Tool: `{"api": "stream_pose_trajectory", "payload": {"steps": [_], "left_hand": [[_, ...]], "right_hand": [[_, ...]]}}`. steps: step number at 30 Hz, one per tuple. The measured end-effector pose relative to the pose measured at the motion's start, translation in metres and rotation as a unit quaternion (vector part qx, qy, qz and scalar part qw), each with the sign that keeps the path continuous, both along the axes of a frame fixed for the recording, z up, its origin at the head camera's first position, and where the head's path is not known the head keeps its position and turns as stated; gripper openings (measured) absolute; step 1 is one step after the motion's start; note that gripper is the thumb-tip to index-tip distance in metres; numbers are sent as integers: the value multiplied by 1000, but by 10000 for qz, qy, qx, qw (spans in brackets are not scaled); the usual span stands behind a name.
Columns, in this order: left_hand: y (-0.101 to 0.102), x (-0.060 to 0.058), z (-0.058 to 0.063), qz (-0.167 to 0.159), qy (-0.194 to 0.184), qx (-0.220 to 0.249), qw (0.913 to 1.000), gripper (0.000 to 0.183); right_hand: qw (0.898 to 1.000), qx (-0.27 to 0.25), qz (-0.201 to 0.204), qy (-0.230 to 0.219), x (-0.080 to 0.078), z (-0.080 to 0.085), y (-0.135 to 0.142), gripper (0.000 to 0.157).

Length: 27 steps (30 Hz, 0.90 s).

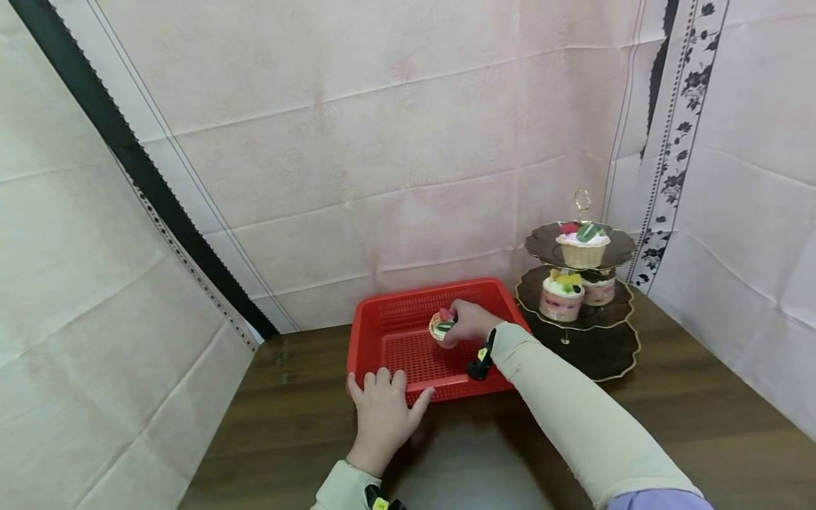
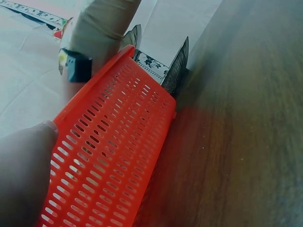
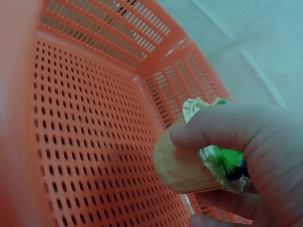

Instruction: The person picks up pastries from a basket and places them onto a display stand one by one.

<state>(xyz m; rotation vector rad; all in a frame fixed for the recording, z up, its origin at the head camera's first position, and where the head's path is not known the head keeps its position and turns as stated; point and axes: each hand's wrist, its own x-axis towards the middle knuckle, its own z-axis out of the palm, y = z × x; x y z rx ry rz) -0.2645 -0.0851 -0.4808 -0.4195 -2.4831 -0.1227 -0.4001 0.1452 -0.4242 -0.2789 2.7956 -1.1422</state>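
A toy cupcake (image 1: 441, 326) with cream, a red fruit and green leaf topping is pinched between the thumb and fingers of my right hand (image 1: 470, 323). It is inside a red plastic basket (image 1: 417, 301), and the right wrist view shows its pale yellow cup (image 3: 177, 163) tilted over the slotted floor. My left hand (image 1: 382, 418) rests on the basket's near left rim with its fingers spread. In the left wrist view the left thumb (image 2: 28, 161) lies against the basket's edge (image 2: 90, 85).
To the basket's right stands a dark tiered stand (image 1: 589, 347) with gold edges. A cupcake (image 1: 583, 249) sits on its top tier, and two dessert cups, one in front (image 1: 561, 301), sit on the tier below. Pale cloth (image 1: 395, 177) hangs behind the wooden table (image 1: 280, 418).
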Motion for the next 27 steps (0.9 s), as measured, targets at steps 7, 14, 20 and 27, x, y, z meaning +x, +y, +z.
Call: {"api": "stream_pose_trajectory", "payload": {"steps": [7, 14, 20, 27], "left_hand": [[0, -1, 2, -31, -31, 8, 10000, 58], [-1, -1, 1, -49, 89, 49, 9999, 58], [-2, 0, 0, -37, -1, 95, 9999, 58], [-1, 0, 0, -81, -29, 162, 9998, 58]], "right_hand": [[9995, 121, 30, 298, 15, 11, 22, 57], [9978, 156, 187, 621, 33, 15, 43, 60], [9959, 150, 164, 875, 57, 29, 59, 58], [9950, 364, 0, 934, 87, 47, 80, 62]]}}
